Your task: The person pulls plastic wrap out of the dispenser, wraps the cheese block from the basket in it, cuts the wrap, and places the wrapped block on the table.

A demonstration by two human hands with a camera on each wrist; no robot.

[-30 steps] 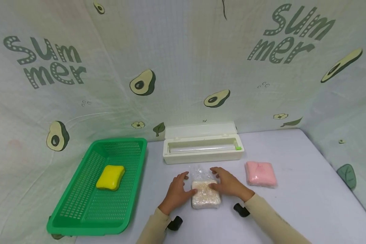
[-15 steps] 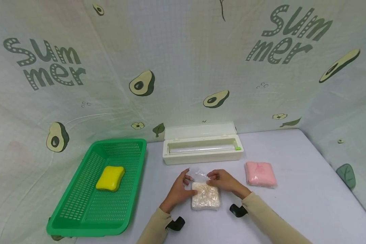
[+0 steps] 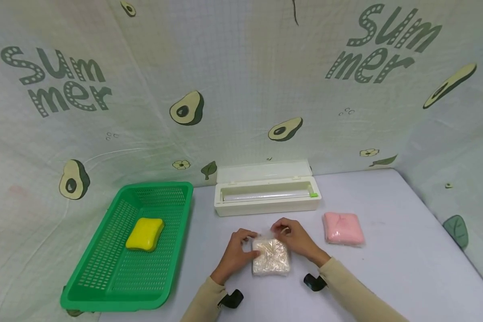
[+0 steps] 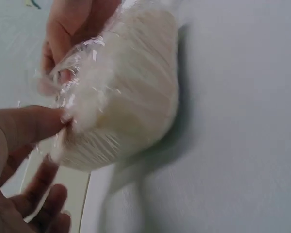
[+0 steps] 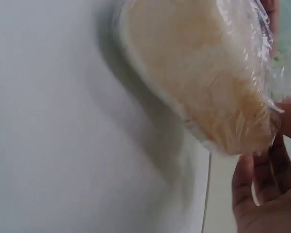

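Note:
A pale cream sponge-like block (image 3: 270, 263) in clear cling film lies on the table between both hands. My left hand (image 3: 234, 256) holds its left far corner, thumb on the near side and fingers at the far edge. My right hand (image 3: 297, 239) pinches the film at the far right corner, forefinger bent over the thumb. Crinkled film (image 4: 80, 60) gathers along the far edge in the left wrist view. From the right wrist, the block (image 5: 189, 63) shows a tan face under tight film, with the right thumb (image 5: 290, 119) pressed at its end.
Behind the hands stands a white cling film dispenser (image 3: 267, 208), lid up, a film roll inside. A pink film-wrapped block (image 3: 344, 229) lies to the right. On the left, a green basket (image 3: 177, 264) holds a yellow sponge-like block (image 3: 145, 234).
The loose film that lay flat beyond the block has been lifted and folded back toward it. My right hand has gone from spread fingers to a pinch, and the left fingers have drawn in.

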